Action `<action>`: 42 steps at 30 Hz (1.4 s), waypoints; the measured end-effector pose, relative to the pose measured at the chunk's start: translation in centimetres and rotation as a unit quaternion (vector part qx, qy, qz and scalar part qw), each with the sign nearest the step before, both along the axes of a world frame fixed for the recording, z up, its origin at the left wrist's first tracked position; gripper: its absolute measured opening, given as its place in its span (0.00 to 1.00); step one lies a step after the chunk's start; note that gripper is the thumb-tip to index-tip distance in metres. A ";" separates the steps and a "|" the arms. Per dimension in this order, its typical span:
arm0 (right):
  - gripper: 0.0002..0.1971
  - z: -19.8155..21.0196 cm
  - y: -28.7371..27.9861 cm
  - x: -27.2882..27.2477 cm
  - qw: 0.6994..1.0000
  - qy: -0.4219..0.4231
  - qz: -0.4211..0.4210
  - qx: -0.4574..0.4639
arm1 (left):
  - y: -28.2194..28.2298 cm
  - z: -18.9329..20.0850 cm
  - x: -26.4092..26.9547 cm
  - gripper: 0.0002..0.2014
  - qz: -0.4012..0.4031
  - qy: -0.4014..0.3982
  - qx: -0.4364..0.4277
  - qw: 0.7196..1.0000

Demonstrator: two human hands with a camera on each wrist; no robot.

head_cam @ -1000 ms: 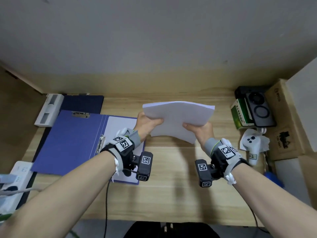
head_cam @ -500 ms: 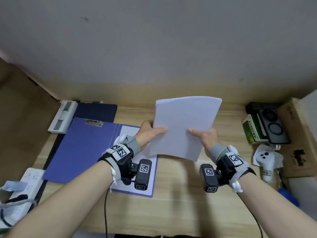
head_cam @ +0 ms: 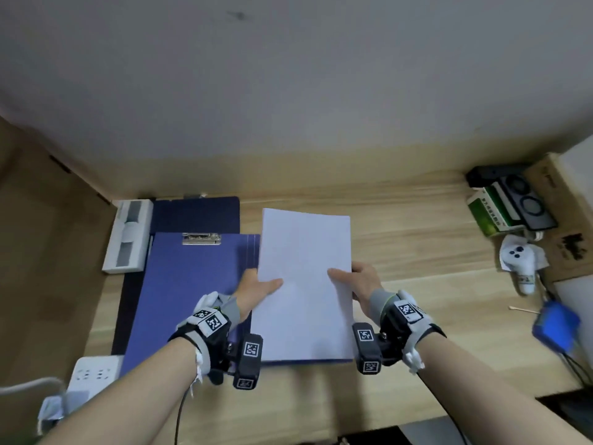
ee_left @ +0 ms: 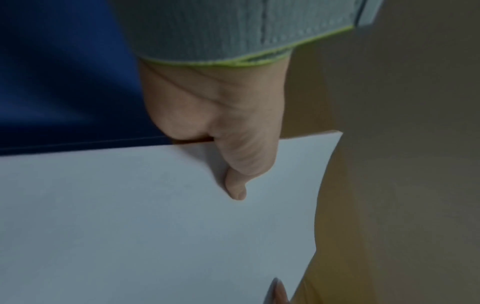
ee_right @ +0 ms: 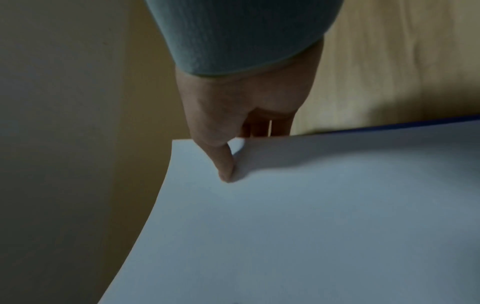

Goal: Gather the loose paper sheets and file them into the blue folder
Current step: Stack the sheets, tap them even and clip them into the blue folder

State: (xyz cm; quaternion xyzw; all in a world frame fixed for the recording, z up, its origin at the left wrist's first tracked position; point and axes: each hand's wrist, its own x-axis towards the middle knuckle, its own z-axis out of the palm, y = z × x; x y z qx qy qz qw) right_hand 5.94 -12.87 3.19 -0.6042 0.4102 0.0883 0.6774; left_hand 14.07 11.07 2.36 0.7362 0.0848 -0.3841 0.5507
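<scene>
Left hand (head_cam: 253,290) grips the left long edge of the stack of paper sheets (head_cam: 305,284), thumb lying on the top sheet and the other fingers hidden beneath; the left wrist view shows the same pinch, the thumb (ee_left: 237,185) pressed flat on the white surface. Right hand (head_cam: 359,284) grips the opposite long edge in the same way, thumb on top and fingers curled under the stack, as the right wrist view confirms with the thumb (ee_right: 224,164) on the paper and fingers disappearing below its edge. Between the two hands the stack is squared and lies lengthwise over the right half of the open blue folder (head_cam: 186,290), whose blue rim shows just along the near edge of the sheets; whether the stack rests on the folder or is held slightly above it cannot be told. A metal clip (head_cam: 201,239) sits at the far edge of the folder's left half. Beneath the folder lies a dark blue board (head_cam: 195,215), with a white tray (head_cam: 128,236) beside it on the wooden counter (head_cam: 417,245). A white power strip (head_cam: 93,374) lies at the near left. At the far right are a green box (head_cam: 487,213), a white controller (head_cam: 518,258) and a blue object (head_cam: 556,326).
</scene>
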 end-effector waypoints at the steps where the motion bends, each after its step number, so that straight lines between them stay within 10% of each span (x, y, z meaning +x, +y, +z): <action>1: 0.11 -0.5 0.4 -0.2 1.000 0.012 -0.017 -0.002 | 0.9 -0.7 -0.1 0.20 0.013 0.015 0.010 1.000; 9: 0.22 -6.1 0.2 -2.1 0.978 0.109 0.001 -0.179 | 6.5 -4.9 -0.1 0.17 0.145 0.036 0.094 0.984; 13: 0.09 -6.1 0.6 -2.2 0.973 0.147 0.033 -0.174 | 7.0 -5.6 -0.1 0.14 0.168 0.047 0.114 0.978; 16: 0.18 -7.1 -0.1 -2.1 0.982 0.141 0.011 -0.128 | 6.7 -5.9 0.0 0.18 0.173 0.056 0.126 0.975; 28: 0.09 -6.6 -15.4 -4.6 0.972 0.117 -0.106 -0.172 | -2.2 -5.3 -1.2 0.37 0.113 0.102 0.130 0.980; 35: 0.13 -6.4 -24.4 -7.0 0.947 0.155 -0.146 -0.240 | -8.2 -5.2 -3.6 0.33 0.104 0.130 0.121 0.979; 39: 0.19 -5.8 -26.2 -7.5 0.934 0.174 -0.142 -0.280 | -9.1 -7.1 -4.4 0.57 0.103 0.132 0.088 0.982; 42: 0.25 -5.4 -25.3 -6.5 0.919 0.173 -0.123 -0.333 | -10.3 -4.8 -4.6 0.50 0.114 0.139 0.086 0.980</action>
